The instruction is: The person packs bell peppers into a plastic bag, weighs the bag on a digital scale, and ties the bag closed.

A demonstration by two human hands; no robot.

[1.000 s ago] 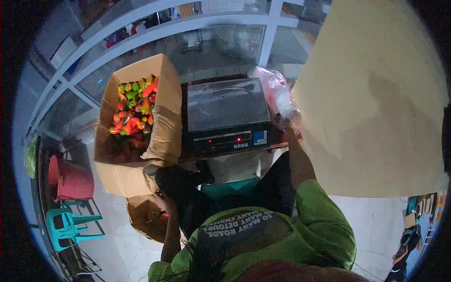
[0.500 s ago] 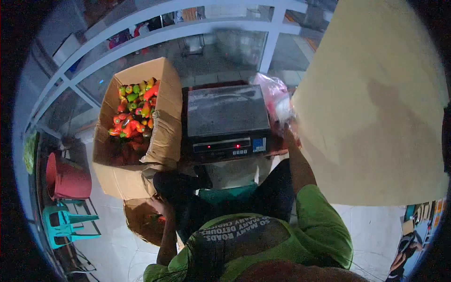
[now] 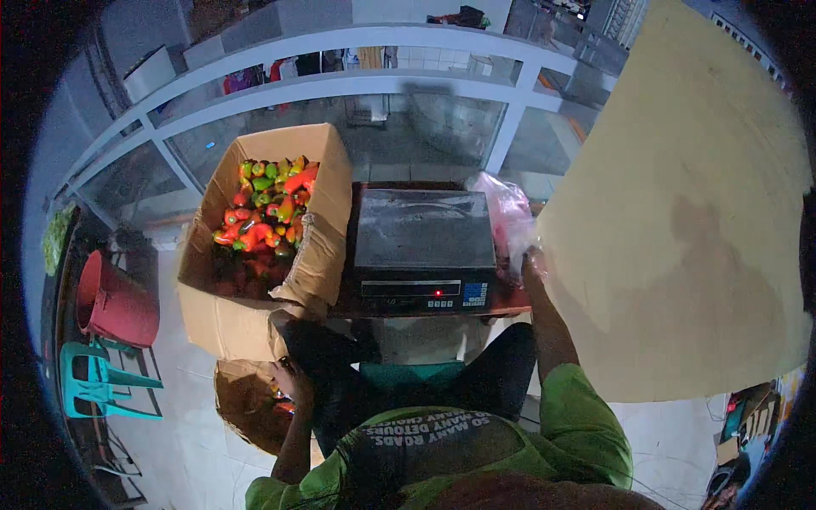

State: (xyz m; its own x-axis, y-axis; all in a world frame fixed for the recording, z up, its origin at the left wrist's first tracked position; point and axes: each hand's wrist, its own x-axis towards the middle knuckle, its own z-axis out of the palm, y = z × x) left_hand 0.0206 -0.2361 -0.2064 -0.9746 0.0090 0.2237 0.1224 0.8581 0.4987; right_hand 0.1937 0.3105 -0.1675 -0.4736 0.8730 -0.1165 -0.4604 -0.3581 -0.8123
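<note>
An electronic scale [image 3: 422, 229] with a dark metal top sits on a reddish-brown table [image 3: 512, 299]. To its left is a cardboard box [image 3: 327, 191] of red, green and yellow peppers [image 3: 263, 204]. My right hand [image 3: 534, 265] grips clear pinkish plastic bags [image 3: 510, 208] lying at the scale's right side. My left hand [image 3: 291, 381] hangs just below the big box's near end, fingers apart, at the rim of a lower cardboard container [image 3: 242, 412] that holds a few peppers partly hidden by that hand.
A large beige board or sheet [image 3: 680, 280] stands at the right. At the left are a red bucket [image 3: 119, 306] and turquoise plastic chairs [image 3: 98, 382]. A white-framed glass partition [image 3: 510, 110] runs behind the table. Assorted items [image 3: 748, 425] sit at the lower right.
The view has shifted, so box, scale and bags appear lower in the picture. My right hand stays at the bags and my left hand stays by the lower container.
</note>
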